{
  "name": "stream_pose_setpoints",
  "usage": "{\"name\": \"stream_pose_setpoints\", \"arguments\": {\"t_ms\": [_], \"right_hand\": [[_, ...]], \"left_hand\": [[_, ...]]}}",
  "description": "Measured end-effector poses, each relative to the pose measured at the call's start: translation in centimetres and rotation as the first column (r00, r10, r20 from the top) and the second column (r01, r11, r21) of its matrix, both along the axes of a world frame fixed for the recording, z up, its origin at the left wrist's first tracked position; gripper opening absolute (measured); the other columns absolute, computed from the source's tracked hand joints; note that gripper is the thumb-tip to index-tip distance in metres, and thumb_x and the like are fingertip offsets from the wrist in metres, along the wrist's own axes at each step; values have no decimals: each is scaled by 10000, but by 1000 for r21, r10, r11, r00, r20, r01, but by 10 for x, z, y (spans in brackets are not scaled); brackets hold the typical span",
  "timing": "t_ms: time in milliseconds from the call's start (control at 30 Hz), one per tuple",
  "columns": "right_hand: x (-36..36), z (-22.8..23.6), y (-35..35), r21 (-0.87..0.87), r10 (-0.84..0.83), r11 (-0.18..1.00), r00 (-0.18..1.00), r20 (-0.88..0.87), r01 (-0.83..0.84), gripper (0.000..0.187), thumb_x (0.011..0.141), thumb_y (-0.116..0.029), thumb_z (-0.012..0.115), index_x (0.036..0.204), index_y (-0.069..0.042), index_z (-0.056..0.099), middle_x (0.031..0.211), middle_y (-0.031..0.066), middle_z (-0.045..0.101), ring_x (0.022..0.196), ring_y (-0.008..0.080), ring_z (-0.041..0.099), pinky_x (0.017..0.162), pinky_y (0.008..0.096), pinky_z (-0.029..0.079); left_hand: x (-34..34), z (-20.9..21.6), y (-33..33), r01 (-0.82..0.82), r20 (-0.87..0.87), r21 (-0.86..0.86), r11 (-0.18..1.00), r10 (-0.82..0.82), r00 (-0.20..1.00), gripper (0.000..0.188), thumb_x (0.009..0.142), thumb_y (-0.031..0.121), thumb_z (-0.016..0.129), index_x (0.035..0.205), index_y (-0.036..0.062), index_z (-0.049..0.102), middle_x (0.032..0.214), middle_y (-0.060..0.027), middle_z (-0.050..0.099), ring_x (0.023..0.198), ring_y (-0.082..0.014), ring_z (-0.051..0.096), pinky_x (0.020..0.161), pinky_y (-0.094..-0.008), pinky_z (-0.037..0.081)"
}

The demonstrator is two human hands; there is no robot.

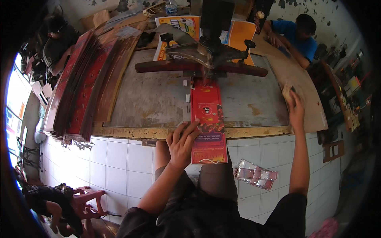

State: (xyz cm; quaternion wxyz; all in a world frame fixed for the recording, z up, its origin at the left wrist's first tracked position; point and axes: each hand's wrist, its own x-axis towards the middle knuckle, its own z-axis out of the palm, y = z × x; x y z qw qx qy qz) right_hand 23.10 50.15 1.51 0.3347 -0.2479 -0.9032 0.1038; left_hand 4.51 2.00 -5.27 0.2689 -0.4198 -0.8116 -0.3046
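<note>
A long red printed cardboard strip (208,107) lies under the head of a dark metal press (208,59). Its near end, with a white string loop (209,161), hangs past the table's front edge. My left hand (183,141) holds the strip by its left side, fingers on top; the thumb is hidden. Over the table's right side, my right hand (294,105) has its fingers drawn together around something small and dark, too blurred to make out. Two small white pieces (187,98) sit left of the strip.
Stacks of red printed strips (89,91) with strings fill the table's left side. Printed sheets (242,37) lie behind the press. A clear plastic packet (256,174) is on the tiled floor, a red stool (88,202) at lower left. Other people (297,39) sit around.
</note>
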Motion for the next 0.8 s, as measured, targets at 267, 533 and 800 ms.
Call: {"name": "stream_pose_setpoints", "arguments": {"t_ms": [267,533,800], "right_hand": [[40,58,-220,-215,512,832,857,-59,-511,489,974,-14,757,1456,-71,697,1480,109,643,1328,320,648,1031,437,585],[-55,60,-292,-133,731,677,683,7,-724,441,979,-86,767,1416,-60,716,1422,114,667,1301,344,627,1085,473,534],[-150,24,-266,45,683,728,729,37,-684,436,973,-66,760,1406,-63,710,1407,99,666,1275,353,615,1103,466,519]], "left_hand": [[2,3,-4,57,67,14,998,-58,996,412,920,135,660,1329,168,708,1609,15,629,1443,-235,560,1119,-399,328],[2,0,-6,64,78,67,996,-69,995,455,888,169,695,1343,173,694,1574,-1,644,1449,-258,557,1147,-417,334],[0,1,-3,78,76,72,994,-84,994,490,866,210,730,1352,176,683,1584,5,635,1447,-264,557,1140,-425,351]]}}
